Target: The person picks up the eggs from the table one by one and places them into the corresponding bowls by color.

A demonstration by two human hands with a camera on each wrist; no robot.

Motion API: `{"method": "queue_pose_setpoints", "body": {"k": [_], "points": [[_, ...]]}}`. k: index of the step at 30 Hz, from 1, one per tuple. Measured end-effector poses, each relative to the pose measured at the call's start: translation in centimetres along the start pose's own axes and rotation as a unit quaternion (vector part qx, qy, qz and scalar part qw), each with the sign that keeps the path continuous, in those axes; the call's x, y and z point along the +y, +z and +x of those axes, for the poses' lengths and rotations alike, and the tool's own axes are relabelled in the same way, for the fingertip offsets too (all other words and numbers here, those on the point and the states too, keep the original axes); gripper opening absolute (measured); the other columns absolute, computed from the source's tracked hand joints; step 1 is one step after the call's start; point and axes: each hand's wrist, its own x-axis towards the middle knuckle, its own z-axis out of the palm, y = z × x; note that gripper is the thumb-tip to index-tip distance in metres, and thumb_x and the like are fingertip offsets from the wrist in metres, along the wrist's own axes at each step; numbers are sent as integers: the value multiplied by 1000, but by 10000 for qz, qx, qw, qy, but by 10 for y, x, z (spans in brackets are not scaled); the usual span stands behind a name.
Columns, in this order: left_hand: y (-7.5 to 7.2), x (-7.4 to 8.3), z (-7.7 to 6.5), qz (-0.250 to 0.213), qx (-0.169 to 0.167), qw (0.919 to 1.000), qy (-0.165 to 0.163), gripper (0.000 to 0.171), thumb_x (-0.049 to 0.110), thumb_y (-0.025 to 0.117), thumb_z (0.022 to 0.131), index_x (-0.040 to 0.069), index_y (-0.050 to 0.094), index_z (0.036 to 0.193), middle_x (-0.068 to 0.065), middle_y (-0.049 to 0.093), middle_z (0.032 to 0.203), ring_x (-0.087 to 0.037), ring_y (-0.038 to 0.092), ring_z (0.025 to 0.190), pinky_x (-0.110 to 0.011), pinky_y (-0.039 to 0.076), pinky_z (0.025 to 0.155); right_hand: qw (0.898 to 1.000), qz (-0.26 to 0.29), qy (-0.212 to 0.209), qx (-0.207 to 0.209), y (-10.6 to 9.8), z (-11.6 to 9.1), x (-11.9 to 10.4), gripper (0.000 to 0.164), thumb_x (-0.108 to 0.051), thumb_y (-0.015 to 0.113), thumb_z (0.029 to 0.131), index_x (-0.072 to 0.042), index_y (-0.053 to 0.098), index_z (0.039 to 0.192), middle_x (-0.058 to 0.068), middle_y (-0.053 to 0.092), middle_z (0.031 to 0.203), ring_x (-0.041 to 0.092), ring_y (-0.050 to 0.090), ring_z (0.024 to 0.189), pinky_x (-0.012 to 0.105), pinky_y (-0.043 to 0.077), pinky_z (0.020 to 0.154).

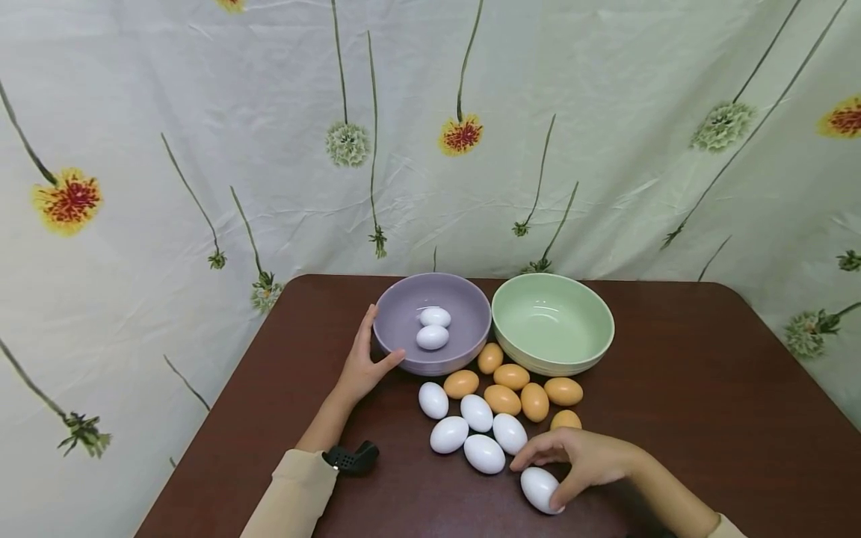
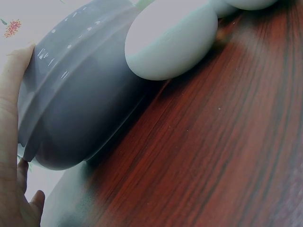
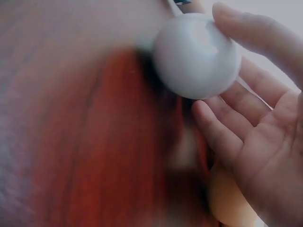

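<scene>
In the head view my right hand (image 1: 585, 463) is around a white egg (image 1: 540, 490) near the table's front, thumb against its lower right end and fingers curved over its far side. The right wrist view shows the thumb and fingers around this egg (image 3: 196, 56). My left hand (image 1: 362, 365) touches the purple bowl (image 1: 388, 323), its fingers extended along the left side and the thumb at the front rim. Inside that bowl lie two white eggs (image 1: 433, 337). The left wrist view shows the bowl's outer wall (image 2: 90, 94) with a white egg (image 2: 170, 40) beside it.
A green bowl (image 1: 553, 323) stands right of the purple one, with no egg visible inside. Several white eggs (image 1: 484, 453) and several orange eggs (image 1: 501, 400) lie loose in front of the bowls on the dark brown table (image 1: 699, 388). A flowered cloth (image 1: 417, 187) hangs behind.
</scene>
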Motion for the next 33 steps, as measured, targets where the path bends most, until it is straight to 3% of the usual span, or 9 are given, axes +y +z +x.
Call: {"method": "queue_pose_setpoints", "body": {"k": [9, 20, 33], "points": [[0, -2, 0, 20, 12, 10000, -10, 95, 29, 75, 83, 13, 17, 157, -8, 11, 162, -26, 12, 147, -53, 11, 115, 9989, -400, 122, 225, 5, -2, 2, 47, -6, 78, 80, 1, 61, 124, 15, 63, 123, 11, 53, 120, 28, 42, 101], [0, -1, 0, -34, -2, 10000, 19, 95, 30, 75, 83, 13, 17, 157, -13, 11, 162, -27, 12, 147, -54, 11, 114, 9997, 74, -11, 232, 5, 0, 4, 48, 0, 77, 79, 7, 60, 123, 18, 63, 122, 12, 57, 115, 29, 45, 97], [0, -2, 0, 90, 13, 10000, 19, 95, 30, 75, 83, 14, 18, 157, -9, 11, 162, -26, 12, 147, -54, 12, 114, 9981, 418, -371, 272, -7, 1, -7, 48, 6, 74, 80, 10, 57, 125, 21, 61, 123, 14, 56, 115, 29, 45, 97]]}}
